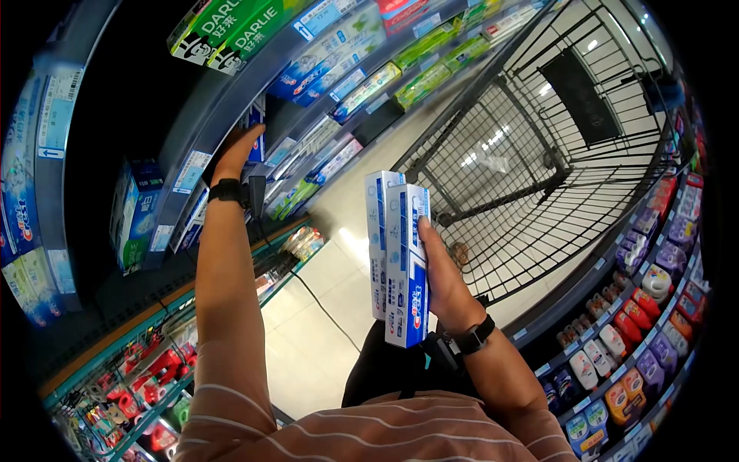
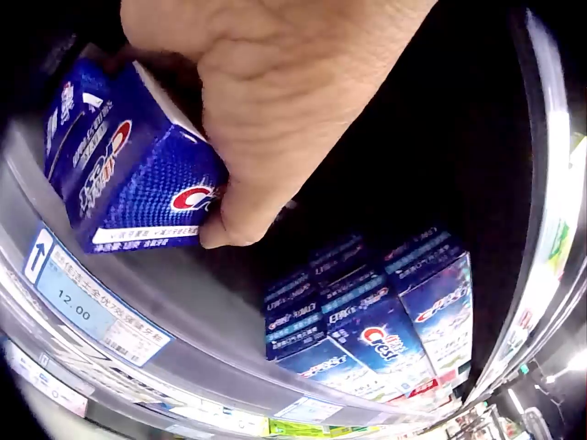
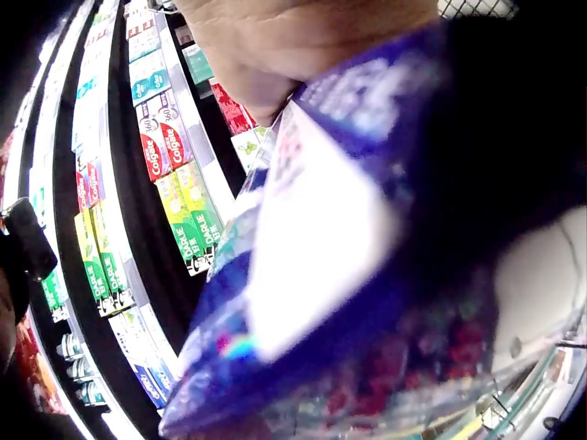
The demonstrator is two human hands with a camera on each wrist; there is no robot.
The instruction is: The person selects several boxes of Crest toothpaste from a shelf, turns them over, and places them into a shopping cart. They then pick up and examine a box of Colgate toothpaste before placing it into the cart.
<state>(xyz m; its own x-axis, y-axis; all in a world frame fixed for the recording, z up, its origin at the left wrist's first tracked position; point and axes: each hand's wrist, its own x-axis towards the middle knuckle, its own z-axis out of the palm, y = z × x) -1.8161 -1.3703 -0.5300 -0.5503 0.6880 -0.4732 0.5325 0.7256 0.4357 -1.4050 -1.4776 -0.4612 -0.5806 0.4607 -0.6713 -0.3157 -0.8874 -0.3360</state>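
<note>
My left hand point(image 1: 241, 150) reaches into the shelf on the left and grips a dark blue Crest toothpaste box point(image 2: 138, 179). In the left wrist view the thumb lies against the box's end, while the other fingers are hidden behind it. More Crest boxes point(image 2: 376, 335) stand further along the same shelf. In front of the body, my right hand point(image 1: 450, 281) holds a pair of blue-and-white toothpaste boxes point(image 1: 406, 269) upright, side by side, thumb along the near edge. The right wrist view shows a blurred white box end point(image 3: 316, 238) close to the lens.
A black wire shopping cart point(image 1: 581, 96) stands ahead to the right. Green Darlie boxes point(image 1: 231, 35) sit on the upper left shelf. Shelves of bottles point(image 1: 631, 385) line the right side, and a rack with red goods point(image 1: 146, 385) is at lower left.
</note>
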